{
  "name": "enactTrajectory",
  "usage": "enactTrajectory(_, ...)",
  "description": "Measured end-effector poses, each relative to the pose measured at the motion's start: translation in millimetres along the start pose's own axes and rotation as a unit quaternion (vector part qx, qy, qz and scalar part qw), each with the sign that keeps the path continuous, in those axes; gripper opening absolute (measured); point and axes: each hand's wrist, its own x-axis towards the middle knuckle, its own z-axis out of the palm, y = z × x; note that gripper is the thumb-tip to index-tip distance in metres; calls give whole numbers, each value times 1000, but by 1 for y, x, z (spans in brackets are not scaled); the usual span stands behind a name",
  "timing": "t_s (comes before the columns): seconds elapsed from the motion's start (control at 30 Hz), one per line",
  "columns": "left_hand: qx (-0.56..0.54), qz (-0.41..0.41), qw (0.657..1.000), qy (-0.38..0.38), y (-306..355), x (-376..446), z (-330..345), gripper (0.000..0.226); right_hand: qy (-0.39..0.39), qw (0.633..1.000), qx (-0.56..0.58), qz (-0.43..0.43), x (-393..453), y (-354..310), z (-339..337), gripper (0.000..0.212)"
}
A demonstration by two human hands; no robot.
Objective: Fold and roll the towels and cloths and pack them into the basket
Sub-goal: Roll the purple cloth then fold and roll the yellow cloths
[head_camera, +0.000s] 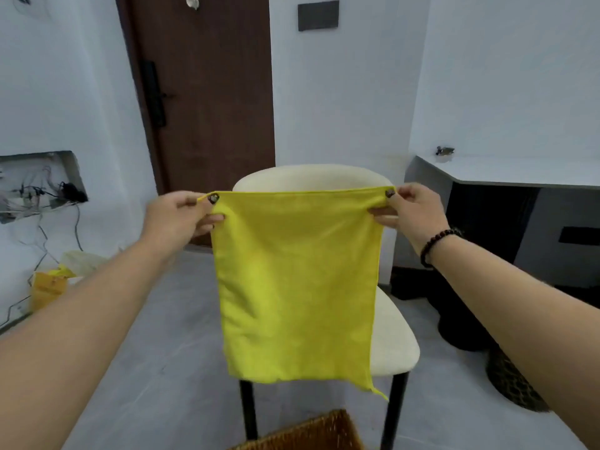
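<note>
Head view here, looking down over both outstretched arms at a yellow cloth (pixel 298 287) held up in the air in front of a cream chair (pixel 394 345). The left hand (pixel 181 214) pinches the cloth's top left corner, thumb on the near face right at the hem and the other fingers curled in behind and just under it, so a little nub of the corner pokes out past the thumb toward the left. The right hand (pixel 410 211) does the same at the top right corner, thumb tip pressed on the corner and the fingers tucked under the edge below it. Between the two hands the top hem is pulled pretty straight and level, and the rest of the cloth hangs flat, covering most of the chair's back and seat, with a small loop or tag dangling off the bottom right corner. It looks doubled over, though I can't really tell from this angle. The right wrist has a dark bead bracelet (pixel 436 243). At the very near edge, below the cloth, the rim of a brown wicker basket (pixel 311 431) peeks in, well apart from the cloth. Far behind is a brown door (pixel 207 92), and on the left floor sits a yellow bag (pixel 48 289).
</note>
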Motion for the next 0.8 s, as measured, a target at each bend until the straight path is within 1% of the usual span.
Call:
enactTrajectory(0.1,-94,66,993,29,49,-1,2,3,39,989,80,-118,3,-45,5,12)
enactTrajectory(0.17,-114,86,989,22,59,-18,2,4,50,981,119,-147,-8,-53,4,13)
enactTrajectory(0.23,-97,89,991,11,51,-44,2,5,41,982,110,-146,-27,-42,-2,11)
enactTrajectory(0.3,-72,79,994,2,29,-71,2,5,30,987,46,-151,-50,-13,-13,8)
enactTrajectory(0.33,-61,68,996,-2,14,-83,2,6,29,986,-15,-162,-62,5,-20,8)
enactTrajectory(0.4,-41,32,999,-10,-17,-104,0,9,27,968,-166,-184,-86,43,-32,11)
enactTrajectory(0.43,-29,11,999,-15,-33,-113,-1,9,29,958,-221,-181,-98,61,-37,12)
enactTrajectory(0.47,-16,-12,1000,-20,-50,-122,-2,9,30,955,-247,-162,-110,77,-41,12)
enactTrajectory(0.57,7,-80,997,-22,-99,-143,-4,10,28,967,-247,-55,-139,118,-48,15)
enactTrajectory(0.63,27,-112,993,-26,-126,-151,-6,12,34,966,-254,-8,-149,138,-49,18)
enactTrajectory(0.7,49,-128,990,-37,-145,-154,-7,12,35,955,-293,-12,-151,147,-45,16)
enactTrajectory(0.8,78,-136,987,-45,-162,-146,-7,10,15,935,-353,-35,-144,154,-33,11)
